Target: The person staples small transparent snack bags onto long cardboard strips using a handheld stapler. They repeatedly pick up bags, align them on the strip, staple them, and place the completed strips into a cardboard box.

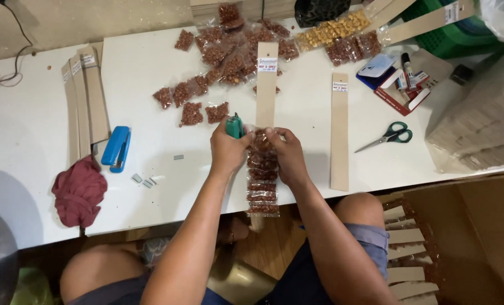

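My left hand [227, 151] grips a small green stapler [234, 126] at the left edge of a long cardboard strip [266, 90] lying on the white table [150, 186]. My right hand [286, 156] pinches a small clear packet of brown nuts [261, 139] against the strip. Below it, several nut packets [262, 186] hang in a row down the strip, past the table's front edge.
A pile of loose nut packets [229, 53] lies behind the strip. A second bare strip [339, 130] and green scissors [392, 135] are to the right. A blue stapler [116, 148], stacked strips [84, 96] and a red cloth [78, 191] are on the left.
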